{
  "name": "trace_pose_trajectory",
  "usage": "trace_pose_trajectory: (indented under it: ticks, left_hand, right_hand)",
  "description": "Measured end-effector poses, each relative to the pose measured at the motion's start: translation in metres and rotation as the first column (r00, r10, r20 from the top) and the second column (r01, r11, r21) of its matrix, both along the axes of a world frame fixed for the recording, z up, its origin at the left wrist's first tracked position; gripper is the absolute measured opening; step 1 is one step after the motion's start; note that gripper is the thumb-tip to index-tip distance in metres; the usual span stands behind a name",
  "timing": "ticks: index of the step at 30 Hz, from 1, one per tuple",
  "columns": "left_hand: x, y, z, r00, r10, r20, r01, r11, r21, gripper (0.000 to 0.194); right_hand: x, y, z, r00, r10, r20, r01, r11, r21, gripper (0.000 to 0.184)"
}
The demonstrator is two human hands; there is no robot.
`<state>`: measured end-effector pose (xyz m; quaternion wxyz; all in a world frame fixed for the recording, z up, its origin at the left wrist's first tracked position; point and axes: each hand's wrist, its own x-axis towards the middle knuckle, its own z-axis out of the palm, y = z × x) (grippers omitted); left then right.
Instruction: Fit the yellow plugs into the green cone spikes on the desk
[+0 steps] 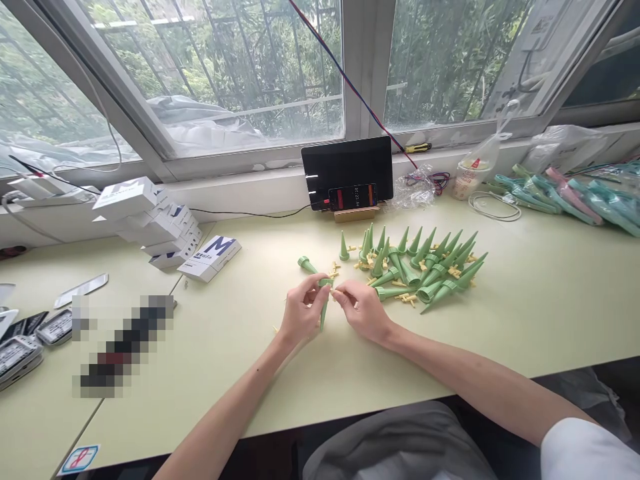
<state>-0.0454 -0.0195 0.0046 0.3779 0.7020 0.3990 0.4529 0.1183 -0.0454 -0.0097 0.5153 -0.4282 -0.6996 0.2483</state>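
Observation:
My left hand (pixel 300 312) is closed around a green plant watering spike (pixel 324 316), its wide end up and its tip pointing down. Beside that wide end, my right hand (pixel 365 311) pinches a small yellow valve (pixel 333 291), partly hidden by the fingertips; I cannot tell whether it sits in the spike. A single green spike (pixel 307 265) lies just beyond my left hand. To the right is a heap of green spikes (pixel 440 268), some upright on their caps and others lying down, with small yellow valves (pixel 407 298) scattered among them.
A phone (pixel 353 197) leans on a cardboard stand before a dark tablet (pixel 347 167) by the window. White boxes (pixel 210 259) stand at the left, with handheld devices (pixel 55 327) further left. Bagged cup (pixel 470 179) and pastel-coloured items (pixel 565 193) lie at the back right.

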Motion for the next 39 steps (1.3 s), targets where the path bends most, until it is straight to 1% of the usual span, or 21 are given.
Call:
trace_pose_trajectory:
  ticks: [3, 6, 9, 13, 16, 20, 26, 29, 34, 36, 39]
  left_hand:
    - [-0.0007, 0.0001, 0.0006, 0.999, -0.012, 0.043, 0.016, 0.996, -0.087, 0.029]
    - [-0.0006, 0.0005, 0.0005, 0.998, -0.020, 0.065, 0.028, 0.991, -0.132, 0.031]
    - [-0.0004, 0.0008, 0.0004, 0.999, -0.023, 0.048, 0.029, 0.993, -0.115, 0.030]
    - [-0.0005, 0.0003, 0.0006, 1.000, -0.031, 0.005, 0.031, 0.998, -0.057, 0.028]
    - [-0.0005, -0.0001, 0.0004, 0.999, -0.033, -0.009, 0.033, 0.999, -0.038, 0.027]
    - [-0.0007, 0.0006, -0.0011, 1.000, -0.026, -0.004, 0.025, 0.999, -0.042, 0.028]
    - [-0.0012, 0.0011, -0.0002, 0.998, -0.026, 0.055, 0.032, 0.994, -0.107, 0.031]
    - [-0.0006, 0.0001, 0.0013, 0.998, -0.026, 0.059, 0.033, 0.993, -0.116, 0.032]
    - [0.0004, -0.0007, 0.0003, 0.999, -0.032, 0.035, 0.035, 0.995, -0.090, 0.031]
    - [0.0004, -0.0004, -0.0004, 0.999, -0.026, 0.027, 0.028, 0.997, -0.074, 0.031]
    - [0.0000, 0.0007, -0.0009, 1.000, -0.016, 0.017, 0.017, 0.998, -0.055, 0.031]
  right_hand:
    - [-0.0005, 0.0001, 0.0001, 1.000, -0.014, 0.004, 0.014, 0.999, 0.046, 0.022]
    - [-0.0006, 0.0009, -0.0007, 1.000, -0.007, -0.008, 0.007, 0.999, 0.040, 0.022]
    - [-0.0004, 0.0018, -0.0029, 1.000, -0.001, -0.019, 0.001, 1.000, 0.007, 0.027]
    - [0.0000, 0.0024, -0.0055, 1.000, -0.003, -0.020, 0.002, 0.999, -0.050, 0.036]
    - [0.0002, 0.0023, -0.0050, 1.000, 0.008, -0.010, -0.009, 0.998, -0.066, 0.039]
    - [0.0003, 0.0010, -0.0020, 1.000, -0.005, -0.004, 0.005, 0.999, -0.033, 0.035]
    - [0.0001, -0.0002, -0.0012, 0.999, -0.024, 0.021, 0.024, 0.999, 0.029, 0.027]
    - [0.0004, 0.0016, -0.0039, 1.000, -0.012, 0.009, 0.012, 1.000, 0.007, 0.031]
    - [0.0010, 0.0032, -0.0046, 1.000, 0.006, 0.018, -0.004, 0.997, -0.075, 0.042]
    - [0.0011, 0.0022, -0.0028, 1.000, 0.004, 0.019, -0.003, 0.997, -0.078, 0.042]
    - [0.0009, 0.0003, -0.0002, 1.000, -0.013, 0.022, 0.014, 0.999, -0.038, 0.036]
